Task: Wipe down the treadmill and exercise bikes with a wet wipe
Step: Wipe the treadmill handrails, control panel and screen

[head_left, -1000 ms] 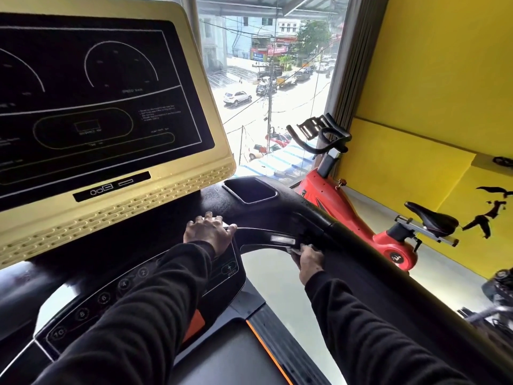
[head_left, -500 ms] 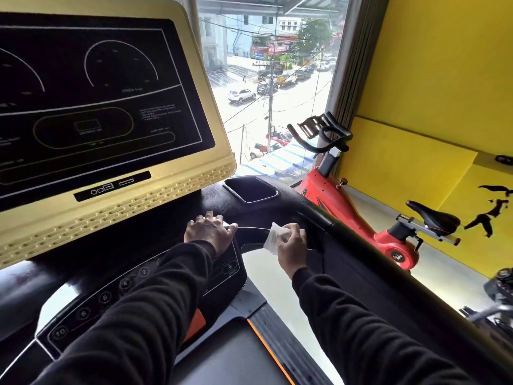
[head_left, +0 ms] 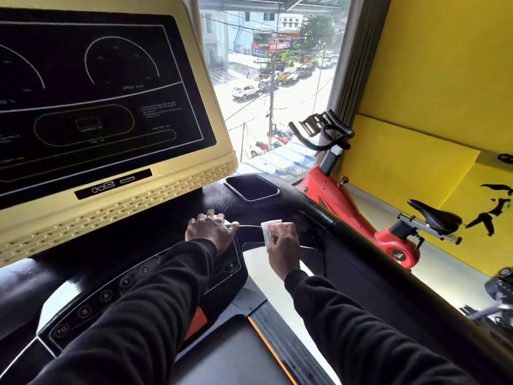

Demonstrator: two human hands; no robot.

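I stand at a treadmill with a yellow-framed console screen point(head_left: 91, 112) and a black dash point(head_left: 294, 198). My left hand point(head_left: 211, 229) rests palm down on the top edge of the black button panel point(head_left: 111, 290), fingers spread. My right hand point(head_left: 283, 245) holds a white wet wipe point(head_left: 268, 230) against the short black grip bar point(head_left: 249, 232) that joins the panel to the right handrail point(head_left: 369, 251). The wipe sticks out to the left of my fingers. A red exercise bike point(head_left: 347, 201) stands to the right, beyond the rail.
A rectangular cup recess point(head_left: 251, 187) sits in the dash behind my hands. The treadmill belt point(head_left: 230, 354) with its orange-edged side rail lies below. A big window is ahead and yellow walls point(head_left: 444, 79) close the right side. Part of another machine point(head_left: 497, 298) shows at far right.
My right hand has come from the handrail junction leftwards onto the short grip bar, bringing the wipe into sight and sliding it a little further left. My left hand has stayed put.
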